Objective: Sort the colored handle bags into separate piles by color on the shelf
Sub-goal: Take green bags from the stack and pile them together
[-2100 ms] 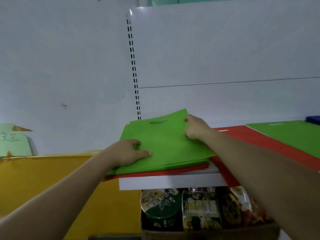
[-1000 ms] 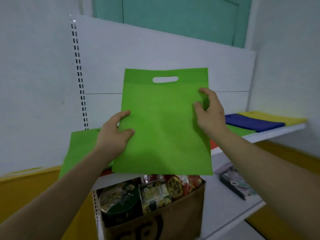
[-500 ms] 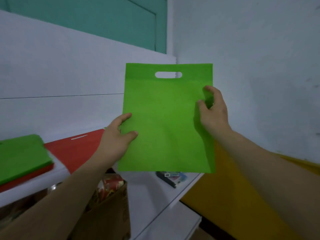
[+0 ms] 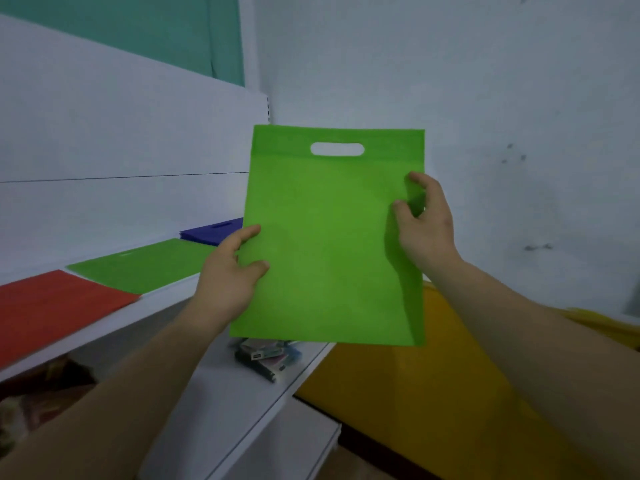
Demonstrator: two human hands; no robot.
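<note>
Holding one green bag (image 4: 329, 244) upright in the air, handle slot at the top, just off the far end of the shelf (image 4: 162, 295) and above its level, touching nothing on it. Gripping the bag's left edge with the left hand (image 4: 227, 285), thumb across the front and forefinger laid along the edge. Pinching the right edge with the right hand (image 4: 427, 226), thumb and forefinger on the front, cloth slightly creased there.

Already laid flat on the shelf, three separate colours: a red pile (image 4: 52, 306) toward the near end, a green pile (image 4: 145, 268) just beyond it, a blue pile (image 4: 214, 232) farthest along, close to the shelf's back wall. Red and green edge to edge or nearly so; hard to say whether touching. Blue partly hidden behind the held bag.

Judging from that: sorting well under way, piles started for at least three colours, this bag not yet put down. Most likely bound for the green pile, so a short move back over the shelf and a flat drop, edges squared. No unsorted stack in view, so impossible to say how many bags remain.

Below the shelf, on a lower board: a few small packets (image 4: 266, 358), blurred.
</note>
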